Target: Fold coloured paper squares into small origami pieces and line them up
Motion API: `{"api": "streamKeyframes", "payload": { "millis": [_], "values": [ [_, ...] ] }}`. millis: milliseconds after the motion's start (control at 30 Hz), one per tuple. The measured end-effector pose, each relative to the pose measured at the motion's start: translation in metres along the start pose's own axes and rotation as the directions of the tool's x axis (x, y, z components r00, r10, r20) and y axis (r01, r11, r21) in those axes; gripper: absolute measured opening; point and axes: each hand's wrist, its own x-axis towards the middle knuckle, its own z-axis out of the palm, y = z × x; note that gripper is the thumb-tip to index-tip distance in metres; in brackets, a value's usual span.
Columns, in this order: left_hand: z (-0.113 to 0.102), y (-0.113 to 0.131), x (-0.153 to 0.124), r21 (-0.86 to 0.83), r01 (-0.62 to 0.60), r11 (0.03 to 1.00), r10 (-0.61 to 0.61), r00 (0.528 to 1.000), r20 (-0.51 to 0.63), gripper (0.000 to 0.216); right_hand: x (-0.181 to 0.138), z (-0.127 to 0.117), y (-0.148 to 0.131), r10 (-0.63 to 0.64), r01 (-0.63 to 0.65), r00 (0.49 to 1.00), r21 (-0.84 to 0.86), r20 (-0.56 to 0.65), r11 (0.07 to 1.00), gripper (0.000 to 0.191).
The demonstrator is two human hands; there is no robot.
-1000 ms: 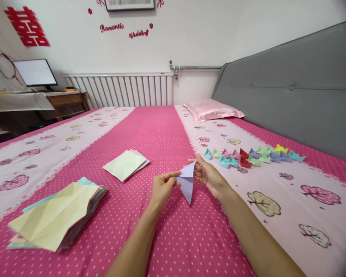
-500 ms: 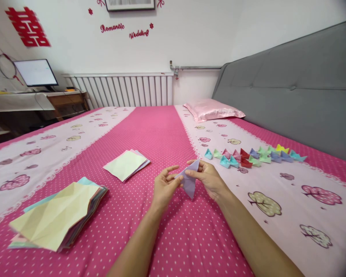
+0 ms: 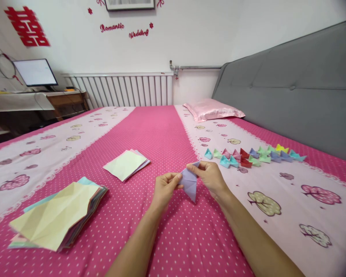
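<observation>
The white wall (image 3: 196,34) closes the scene, the framed picture on it cut off by the upper edge; the bed (image 3: 155,123), its cover banded in dotted pink and pale tree-printed strips, runs out of view below; the grey headboard (image 3: 291,77) slopes along the right and is cut off there, the corners darkened; the white radiator (image 3: 121,90) stands against the wall, its foot hidden by the bed; the counter (image 3: 17,103) at far left is cut off and dim beneath, and carries a monitor (image 3: 35,72) whose pale screen is too small to read; a pink pillow (image 3: 212,109) lies near the headboard.

Two paper stacks lie left of the hands, a larger stack (image 3: 56,215) in front and a smaller stack (image 3: 125,164) farther back, the top sheet of each covering most of those beneath; the left hand (image 3: 165,188) pinches the near-left edge of the folded purple paper (image 3: 189,184); the right hand (image 3: 210,177) grips its upper right corner, with some fingers hidden behind; the paper is between the hands, point downward, and whether its tip touches the bed cannot be told; small folded paper shapes (image 3: 254,161) crowd together at right, overlapping and hard to count.
</observation>
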Motion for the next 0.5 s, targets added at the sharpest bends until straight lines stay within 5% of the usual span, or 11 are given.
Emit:
{"api": "streamKeyframes", "payload": {
  "millis": [233,500],
  "values": [
    [0.000,-0.002,0.001,-0.027,0.029,0.999,-0.029,1.000,-0.001,0.030,0.004,-0.007,-0.002,-0.113,0.106,0.991,-0.104,-0.066,0.989,0.030],
    [-0.004,-0.003,0.007,-0.281,0.041,0.959,-0.066,0.995,-0.079,0.020,0.006,-0.012,-0.006,-0.113,0.126,0.957,0.031,-0.267,0.991,0.031]
  ]
}}
